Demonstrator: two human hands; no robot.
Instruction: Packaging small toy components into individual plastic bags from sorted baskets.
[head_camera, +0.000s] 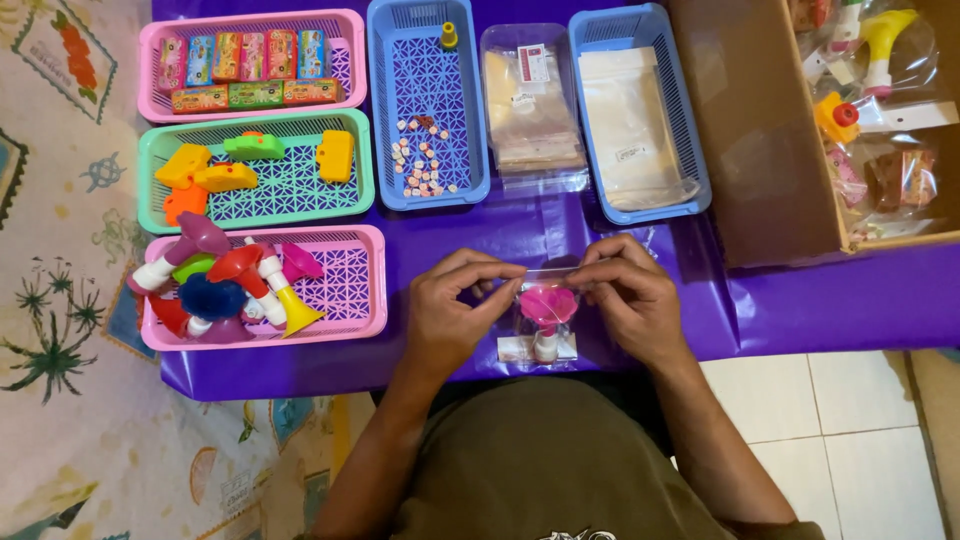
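A small clear bag (541, 318) hangs between the two hands over the purple worktop (450, 240), with a pink toy trumpet (548, 305) inside it, bell up and white mouthpiece down. The left hand (455, 312) pinches the bag's top edge between thumb and forefinger, the other fingers curled loosely; the right hand (628, 295) pinches the same edge from the opposite side in the same way. The film looks thin, soft and slippery, so it likely wants a light pinch right at the mouth strip; the trumpet seems light, hard plastic, unlikely to break, and can be steadied through the film at its narrow stem. A pale card (515, 347) shows at the bag's bottom.

Beyond the left hand's knuckles stands a pink basket (365, 300) of loose trumpets in red, blue, yellow and purple. Further out from it is a green basket (150, 190) with yellow, orange and green plastic pieces, then another pink basket (350, 30) with a row of small, colourful printed boxes. Straight ahead of both hands a blue basket (385, 120) holds tiny pale sweets or beads and a yellow peg. Just beside it lies a stack of clear bags (530, 110) with a small red-and-white label on top, then a second blue basket (690, 140) with larger clear sleeves and a white sticker. Beyond the right hand a brown cardboard box (750, 130) holds packed bags of toys.
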